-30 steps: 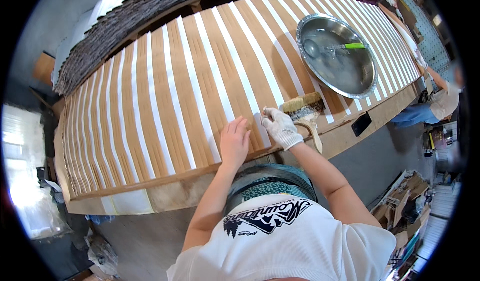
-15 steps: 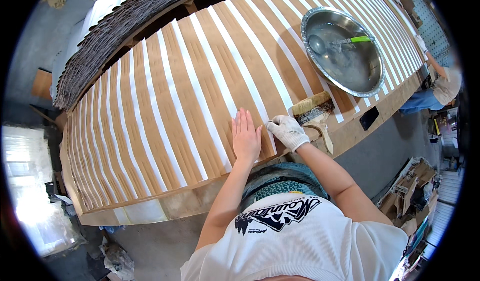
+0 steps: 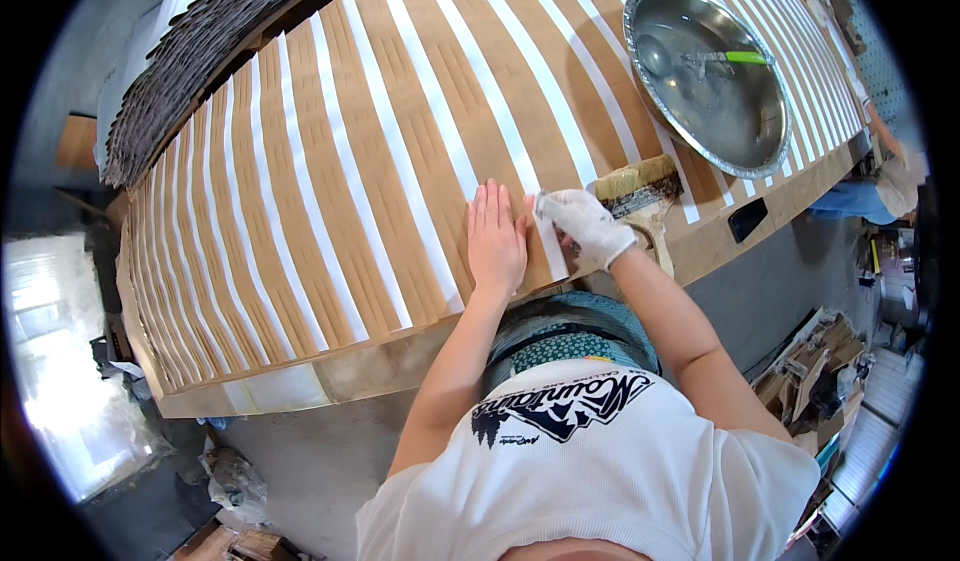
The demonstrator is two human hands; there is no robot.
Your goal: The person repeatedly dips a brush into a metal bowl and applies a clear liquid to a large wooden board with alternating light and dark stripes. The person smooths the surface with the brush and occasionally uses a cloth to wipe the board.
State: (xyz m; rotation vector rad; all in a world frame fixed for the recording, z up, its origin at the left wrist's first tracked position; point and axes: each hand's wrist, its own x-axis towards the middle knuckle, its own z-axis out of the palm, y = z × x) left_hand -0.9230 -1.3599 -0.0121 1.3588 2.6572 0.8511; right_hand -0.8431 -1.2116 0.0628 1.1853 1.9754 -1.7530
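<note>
My bare left hand (image 3: 496, 238) lies flat, fingers stretched out together, on brown paper sheets (image 3: 430, 101) layered with white strips showing between them. Just to its right, my right hand (image 3: 588, 227) wears a whitish work glove. Its fingers are curled, with the thumb side against a white strip near the table's front edge; whatever they hold is hidden. A wide flat brush (image 3: 640, 187) with pale, stained bristles rests on the paper beyond the glove, its handle pointing toward me. Farther right stands a metal basin (image 3: 776, 146) of cloudy liquid, with a ladle (image 3: 655, 56) and a green-handled tool (image 3: 745, 58) in it.
A dark phone-like slab (image 3: 747, 219) lies on the table's front edge (image 3: 380, 366). Past the far side is a stack of dark, ragged-edged sheets (image 3: 190, 86). Another person (image 3: 880, 196) works at the far right end. Cardboard scraps (image 3: 815, 371) pile up on the right.
The whole view has shifted, so the table and basin sit higher. My gloved right hand has moved slightly forward along the white strip. My left hand stays flat on the paper.
</note>
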